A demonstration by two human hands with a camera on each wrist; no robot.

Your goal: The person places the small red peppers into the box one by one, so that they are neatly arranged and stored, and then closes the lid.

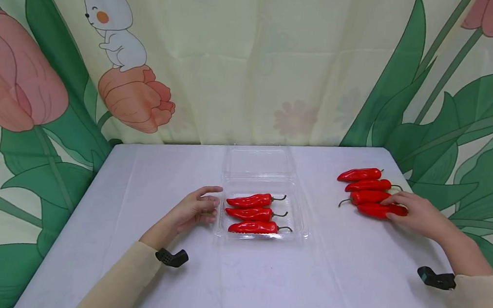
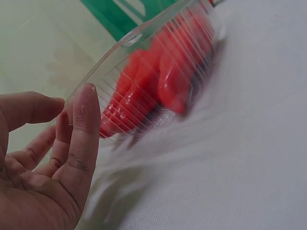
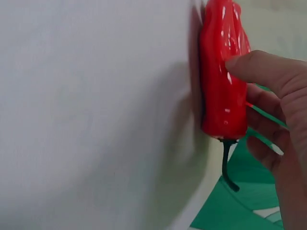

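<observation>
A clear hinged plastic box [image 1: 303, 227] lies opened in the middle of the table, its lid [image 1: 259, 162] folded back. Three glossy red chili peppers [image 1: 252, 214] lie side by side inside, stems to the right. At the box's left edge, my left hand [image 1: 195, 209] holds the rim [image 2: 129, 38] between thumb and fingers. On the right, my right hand [image 1: 419, 215] grips the nearest red chili pepper [image 1: 378, 211] of a row. Its thumb [image 3: 249, 67] presses the pepper's side, and the other fingers are partly hidden behind it. The green stem [image 3: 227, 165] hangs free.
Behind the gripped pepper lie more red chili peppers [image 1: 361, 174] in a close row. White cloth [image 1: 261, 282] covers the table. A printed curtain [image 1: 236, 75] with tulips and a rabbit hangs behind the table's far edge. Each wrist wears a small black camera [image 1: 171, 257].
</observation>
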